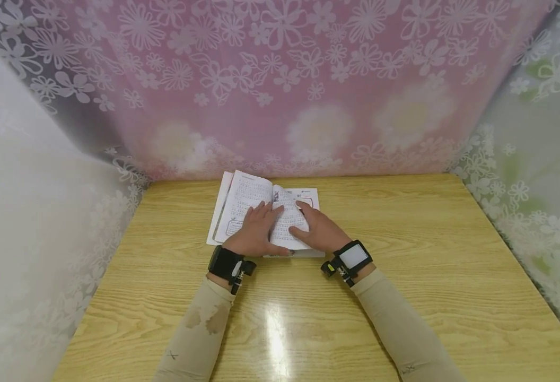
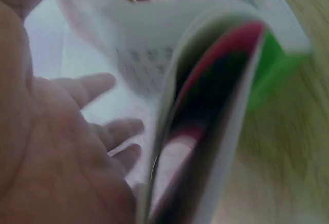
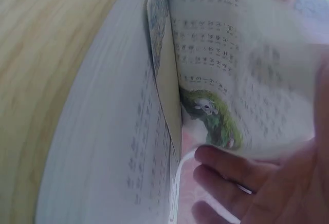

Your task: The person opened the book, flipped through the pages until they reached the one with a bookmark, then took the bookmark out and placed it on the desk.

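Note:
An open book [image 1: 248,193] with printed pages lies near the far edge of the table. My left hand [image 1: 257,233] rests over its middle with the fingers extended; in the left wrist view the palm faces the blurred pages. At the book's right side my right hand [image 1: 325,229] holds a raised, curving page [image 1: 287,220], with the thumb on its upper face. In the right wrist view, fingers [image 3: 226,167] sit by the edge of a page [image 3: 205,39] with text and a green drawing. Part of the page is hidden by both hands.
The wooden table [image 1: 404,297] extends toward me and to both sides. A pink flowered curtain [image 1: 242,106] hangs behind it, with pale flowered cloth [image 1: 537,159] on the right. Another printed sheet or cover [image 1: 312,192] lies under the book's right side.

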The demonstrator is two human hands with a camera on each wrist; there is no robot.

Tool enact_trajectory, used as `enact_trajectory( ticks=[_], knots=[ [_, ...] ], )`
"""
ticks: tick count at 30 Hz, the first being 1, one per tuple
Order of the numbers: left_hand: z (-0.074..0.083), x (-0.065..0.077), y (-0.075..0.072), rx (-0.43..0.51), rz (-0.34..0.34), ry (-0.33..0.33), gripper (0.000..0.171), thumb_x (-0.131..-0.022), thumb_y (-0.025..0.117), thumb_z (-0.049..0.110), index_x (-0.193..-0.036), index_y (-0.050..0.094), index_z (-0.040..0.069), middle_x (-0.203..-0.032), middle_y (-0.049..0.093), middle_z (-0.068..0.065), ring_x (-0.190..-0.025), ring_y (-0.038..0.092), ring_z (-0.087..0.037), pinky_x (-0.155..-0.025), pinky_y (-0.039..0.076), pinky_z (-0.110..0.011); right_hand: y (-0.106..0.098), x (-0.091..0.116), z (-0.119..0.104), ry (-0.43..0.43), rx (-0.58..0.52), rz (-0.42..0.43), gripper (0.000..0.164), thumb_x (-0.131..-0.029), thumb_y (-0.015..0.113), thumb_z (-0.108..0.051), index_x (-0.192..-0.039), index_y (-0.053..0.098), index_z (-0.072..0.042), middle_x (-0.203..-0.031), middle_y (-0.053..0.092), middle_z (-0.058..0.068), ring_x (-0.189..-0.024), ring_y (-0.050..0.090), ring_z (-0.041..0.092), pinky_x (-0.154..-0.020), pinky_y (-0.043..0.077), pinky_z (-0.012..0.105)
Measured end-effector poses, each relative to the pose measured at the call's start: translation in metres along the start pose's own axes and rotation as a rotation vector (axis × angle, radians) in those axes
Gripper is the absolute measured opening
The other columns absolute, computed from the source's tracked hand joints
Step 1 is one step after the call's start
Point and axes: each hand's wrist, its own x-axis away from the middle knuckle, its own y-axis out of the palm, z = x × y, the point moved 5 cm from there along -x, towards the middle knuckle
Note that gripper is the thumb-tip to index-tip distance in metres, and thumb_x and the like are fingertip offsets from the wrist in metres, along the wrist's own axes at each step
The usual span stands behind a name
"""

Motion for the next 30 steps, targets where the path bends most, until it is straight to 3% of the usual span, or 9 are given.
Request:
enact_trajectory(
  ticks=[3,6,10,15,19,23,27,30],
  knots=[
    [0.009,-0.002,-0.003,0.016,0.049,0.119,0.111,-0.072,0.074,0.062,-0.156,0.018,0.017,-0.157,0.014,-0.017,-0.144,0.003,-0.033,-0.113,0.001,-0.049,0.001,0.000,-0.005,-0.016,-0.112,-0.035,0.076,-0.095,0.051,-0.053,-0.153,0.021,-0.015,-0.142,0.042,0.006,-0.124,0.047,0.020,-0.096,0.042,0.038],
    [0.013,-0.004,-0.010,0.035,0.132,0.177,0.094,-0.081,0.074,0.045,-0.155,0.023,0.019,-0.155,0.022,-0.012,-0.144,0.009,-0.030,-0.114,0.005,-0.046,0.002,0.002,-0.008,-0.025,-0.172,-0.067,0.071,-0.097,0.042,-0.057,-0.154,0.018,-0.023,-0.146,0.040,0.003,-0.130,0.042,0.019,-0.099,0.041,0.039],
    [0.011,-0.003,-0.024,0.078,0.309,0.191,0.063,-0.090,0.066,0.015,-0.147,0.039,0.018,-0.147,0.036,-0.006,-0.139,0.025,-0.024,-0.112,0.019,-0.039,0.001,0.002,-0.011,-0.053,-0.185,-0.051,0.070,-0.100,0.039,-0.053,-0.156,0.014,-0.018,-0.147,0.039,0.007,-0.133,0.038,0.022,-0.100,0.039,0.042],
    [0.007,0.000,-0.037,0.123,0.499,0.179,0.038,-0.099,0.050,0.012,-0.136,0.053,0.015,-0.135,0.048,-0.006,-0.130,0.038,-0.023,-0.107,0.031,-0.036,0.000,0.002,-0.005,-0.032,-0.086,0.014,0.077,-0.098,0.050,-0.045,-0.155,0.014,-0.007,-0.149,0.035,0.012,-0.136,0.033,0.023,-0.104,0.036,0.041],
    [0.002,0.005,-0.044,0.072,0.590,0.166,0.037,-0.097,0.043,0.003,-0.127,0.062,0.013,-0.128,0.052,-0.009,-0.124,0.043,-0.028,-0.100,0.037,-0.040,0.005,0.002,0.001,-0.024,-0.006,-0.019,0.073,-0.097,0.054,-0.040,-0.152,0.023,-0.005,-0.150,0.031,0.012,-0.137,0.030,0.024,-0.107,0.031,0.039],
    [-0.008,0.010,-0.050,-0.021,0.596,0.122,0.038,-0.091,0.043,-0.001,-0.116,0.069,0.012,-0.131,0.049,-0.018,-0.127,0.039,-0.036,-0.103,0.033,-0.046,0.009,0.002,0.002,-0.067,0.064,-0.064,0.056,-0.097,0.056,-0.035,-0.141,0.045,-0.004,-0.149,0.034,0.012,-0.137,0.032,0.026,-0.107,0.031,0.039],
    [-0.022,0.014,-0.050,-0.124,0.506,0.064,0.039,-0.084,0.048,-0.004,-0.112,0.071,0.010,-0.135,0.046,-0.026,-0.131,0.034,-0.042,-0.110,0.021,-0.050,0.012,0.003,0.002,-0.079,0.090,-0.097,0.050,-0.096,0.057,-0.036,-0.136,0.053,-0.006,-0.151,0.033,0.009,-0.139,0.027,0.025,-0.109,0.029,0.039],
    [-0.029,0.015,-0.047,-0.172,0.431,0.069,0.040,-0.082,0.052,-0.007,-0.112,0.072,0.010,-0.133,0.048,-0.028,-0.132,0.034,-0.042,-0.112,0.017,-0.048,0.014,0.004,0.002,-0.079,0.087,-0.112,0.050,-0.097,0.056,-0.037,-0.137,0.053,-0.007,-0.152,0.031,0.007,-0.140,0.025,0.024,-0.109,0.028,0.038]
  ],
)
